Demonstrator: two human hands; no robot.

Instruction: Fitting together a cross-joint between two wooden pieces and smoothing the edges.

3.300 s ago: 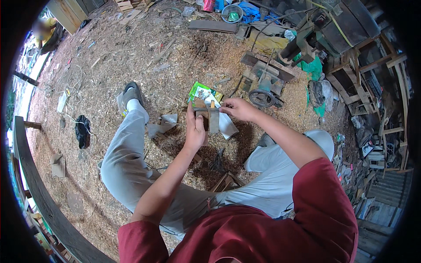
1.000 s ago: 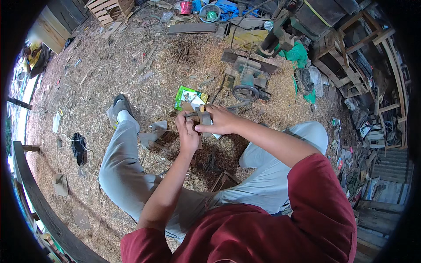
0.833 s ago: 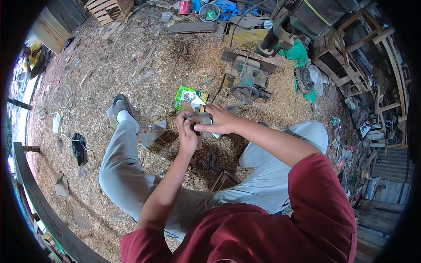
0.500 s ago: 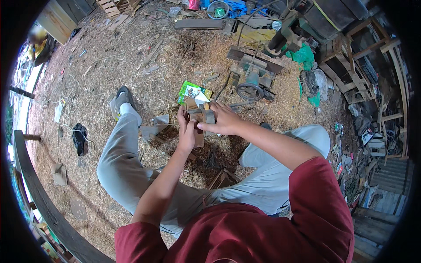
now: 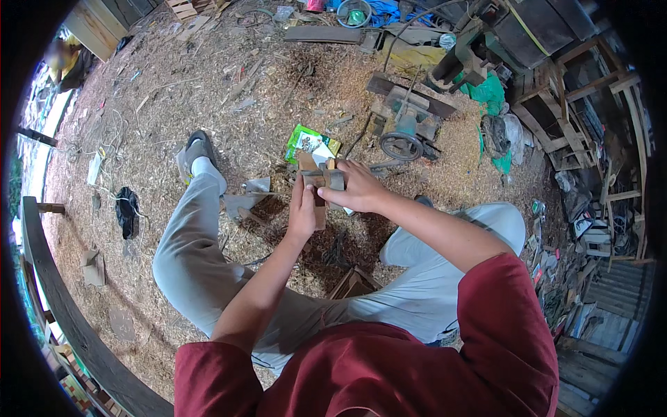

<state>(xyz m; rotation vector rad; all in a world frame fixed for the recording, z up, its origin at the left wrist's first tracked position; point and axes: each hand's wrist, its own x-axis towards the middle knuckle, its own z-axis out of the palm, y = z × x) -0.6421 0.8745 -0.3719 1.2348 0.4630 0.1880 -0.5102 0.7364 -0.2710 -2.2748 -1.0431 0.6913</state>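
Observation:
Between my two hands, in front of my knees, is a small assembly of wooden pieces. A flat grey-brown wooden block (image 5: pixel 324 178) lies crosswise over a longer light-brown strip of wood (image 5: pixel 320 218) that sticks out below and above it. My left hand (image 5: pixel 301 215) grips the assembly from the left, thumb pressed on the block's lower edge. My right hand (image 5: pixel 359 190) closes on its right end, with the fingers on the far side and the thumb underneath. How the pieces join is too small to tell. Just beyond lies a green packet (image 5: pixel 300 141) on the ground.
A machine with a handwheel (image 5: pixel 401 145) stands beyond my right hand. Wooden frames (image 5: pixel 556 104) are stacked at the right. A long dark beam (image 5: pixel 83 333) curves along the left. Wood shavings cover the ground, with a metal-like sheet piece (image 5: pixel 241 203) by my left shin.
The wooden assembly has turned slightly in my hands, and more of the strip shows below and above the block. My left fingers have drawn in closer around it. The whole view has shifted a little.

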